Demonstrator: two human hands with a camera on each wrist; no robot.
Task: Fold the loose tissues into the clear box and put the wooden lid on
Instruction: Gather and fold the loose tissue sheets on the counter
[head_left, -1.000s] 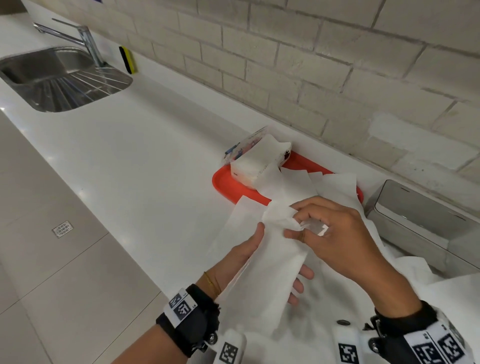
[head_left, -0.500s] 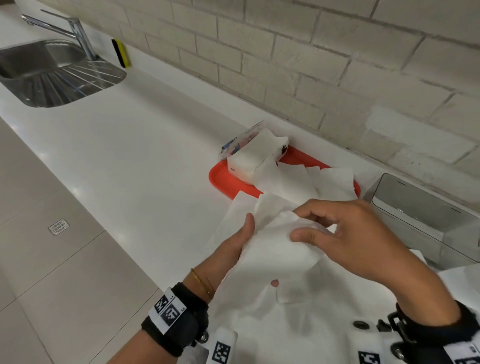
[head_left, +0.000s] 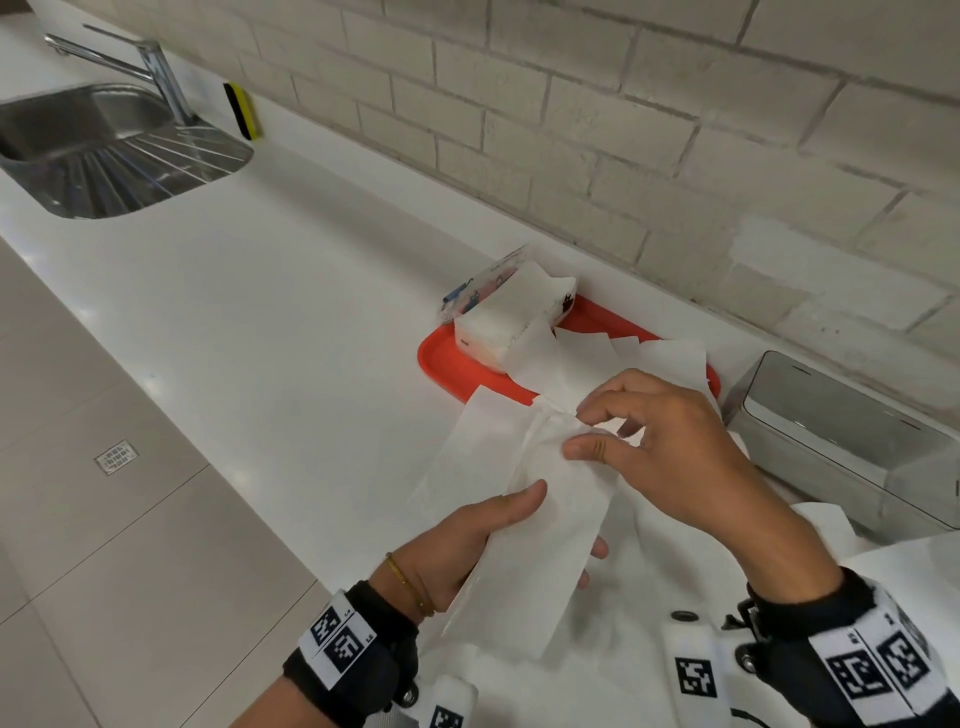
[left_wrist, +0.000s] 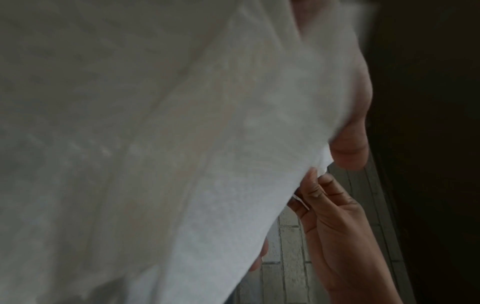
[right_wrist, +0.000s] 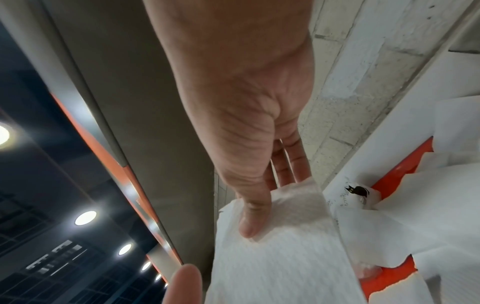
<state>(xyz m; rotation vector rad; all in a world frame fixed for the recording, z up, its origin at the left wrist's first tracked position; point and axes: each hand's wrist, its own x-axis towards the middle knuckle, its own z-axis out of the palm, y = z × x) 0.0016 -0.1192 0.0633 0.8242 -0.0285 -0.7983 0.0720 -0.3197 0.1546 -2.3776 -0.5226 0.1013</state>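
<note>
Grip: my right hand (head_left: 670, 447) pinches the far end of a thin white tissue sheet (head_left: 540, 525) between thumb and fingers; my left hand (head_left: 467, 540) lies under it, thumb clamped on top, so I judge a fold is being set.
Box: clear rectangular plastic box (head_left: 852, 457) stands open, just right of my hands.
Supply: more loose tissues (head_left: 597, 364) spill over a red plastic tray (head_left: 441, 364).
Lid: none visible.

We wear black wrist straps (head_left: 363, 654) with white bands printed in black square codes on both wrists; a thin gold bracelet (head_left: 410, 584) circles our left wrist.
</note>
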